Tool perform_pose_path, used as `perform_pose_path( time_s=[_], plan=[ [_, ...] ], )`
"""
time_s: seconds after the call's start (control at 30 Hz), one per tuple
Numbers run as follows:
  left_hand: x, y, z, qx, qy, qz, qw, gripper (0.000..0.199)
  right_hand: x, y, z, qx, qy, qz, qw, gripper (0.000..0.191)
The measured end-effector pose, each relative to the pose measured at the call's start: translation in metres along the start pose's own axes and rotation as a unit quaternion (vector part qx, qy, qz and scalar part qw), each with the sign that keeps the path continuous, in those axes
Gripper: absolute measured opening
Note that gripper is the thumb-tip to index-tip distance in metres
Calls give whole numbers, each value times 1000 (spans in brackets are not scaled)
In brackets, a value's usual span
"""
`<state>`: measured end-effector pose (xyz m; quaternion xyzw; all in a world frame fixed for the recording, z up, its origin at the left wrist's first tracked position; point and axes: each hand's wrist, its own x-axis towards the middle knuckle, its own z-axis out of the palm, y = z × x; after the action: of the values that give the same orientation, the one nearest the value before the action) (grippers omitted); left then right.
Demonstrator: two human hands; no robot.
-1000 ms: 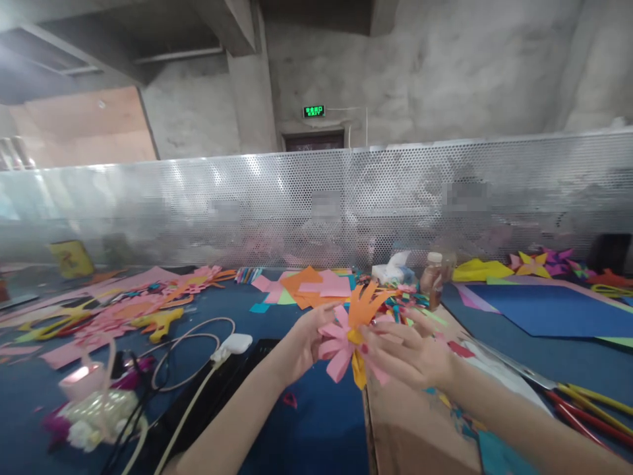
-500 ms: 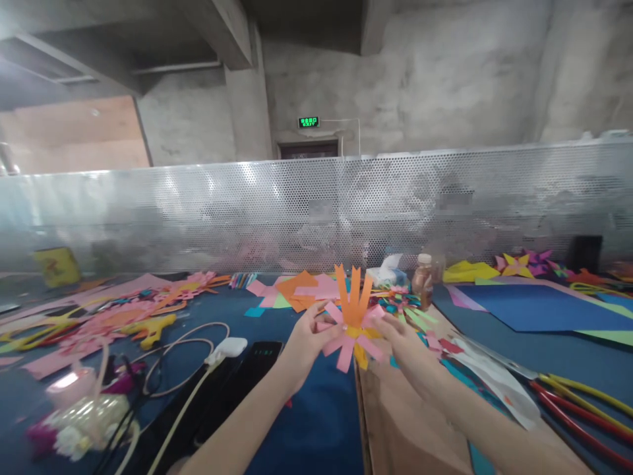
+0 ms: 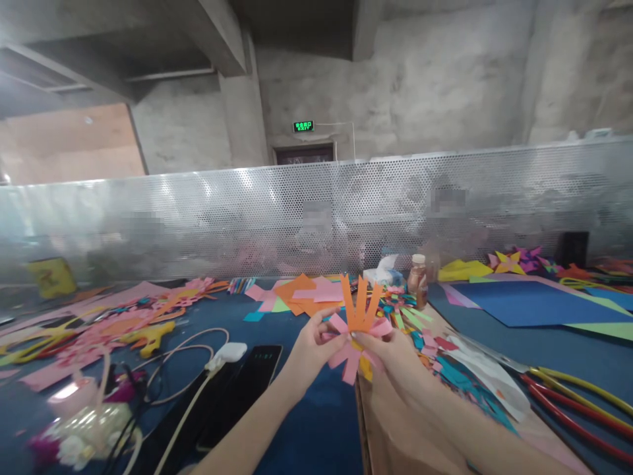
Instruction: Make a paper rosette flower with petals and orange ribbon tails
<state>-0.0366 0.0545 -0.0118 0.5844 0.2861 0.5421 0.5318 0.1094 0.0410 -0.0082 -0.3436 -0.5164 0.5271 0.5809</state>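
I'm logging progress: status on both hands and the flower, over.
Left hand and right hand pinching flower. Orange strips up, pink strips splayed. No obstruction seen; phone lies off to the left.

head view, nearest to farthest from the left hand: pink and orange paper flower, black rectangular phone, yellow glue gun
1. Pink and orange paper flower, held by the left hand
2. Black rectangular phone, left side
3. Yellow glue gun, farther left

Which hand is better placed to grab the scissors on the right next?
Probably the right hand: the scissors lie on its side, nearer it than the left hand. Both hold the paper flower.
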Motion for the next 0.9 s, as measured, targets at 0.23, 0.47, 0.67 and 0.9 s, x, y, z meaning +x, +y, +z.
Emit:
perform_pose_path(
  time_s=[0.23,0.47,0.67,0.9],
  plan=[
    [0,-4,0,-28,-22,-7,999,50,-2,2,-3,3,-2,-1,1000,29],
    [4,-10,-3,-25,26,-12,999,53,0,-1,-9,4,5,45,999,35],
    [2,-8,-2,-11,29,-27,999,50,-1,-4,-10,-56,6,46,997,40],
    [-4,-4,6,-47,-19,-28,998,47,0,2,-13,-44,-41,18,998,40]
  ],
)
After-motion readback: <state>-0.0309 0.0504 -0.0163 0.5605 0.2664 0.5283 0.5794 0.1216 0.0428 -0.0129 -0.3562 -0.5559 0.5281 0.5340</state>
